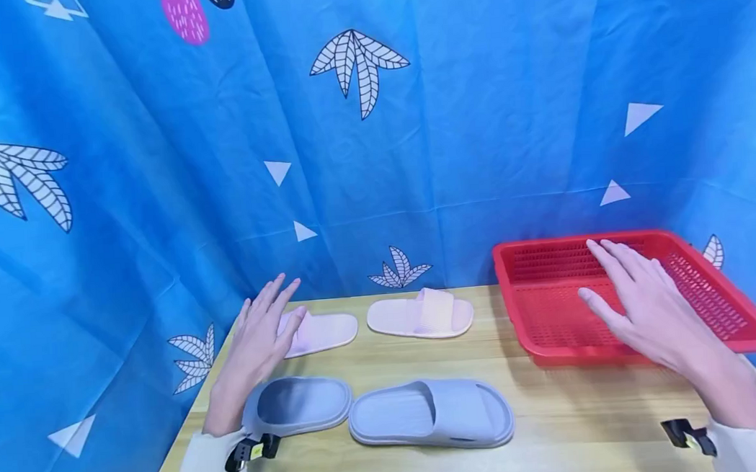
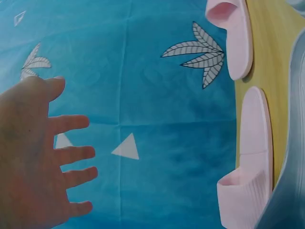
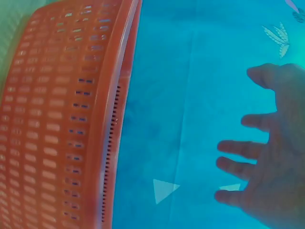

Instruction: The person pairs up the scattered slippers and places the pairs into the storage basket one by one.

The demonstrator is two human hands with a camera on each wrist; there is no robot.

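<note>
My left hand [image 1: 257,344] is raised with its fingers extended and holds nothing. In the head view it overlaps one pink slipper [image 1: 325,331] and the heel-side grey slipper [image 1: 306,403] on the left. The other pink slipper [image 1: 422,314] lies further right near the back edge, its strap toward the right. In front of it sits the second grey slipper [image 1: 395,415], sole down. Over the red basket [image 1: 519,314] my right hand [image 1: 655,306] hovers, fingers spread and nothing in it. The right wrist view shows the basket's slotted wall [image 3: 52,119] left of that hand.
All four items of footwear rest on a light wooden table [image 1: 546,428]. Behind and at both sides hangs a blue curtain [image 1: 474,114] printed with leaves and triangles, close against the table's back edge. A black strap [image 1: 251,452] circles each wrist.
</note>
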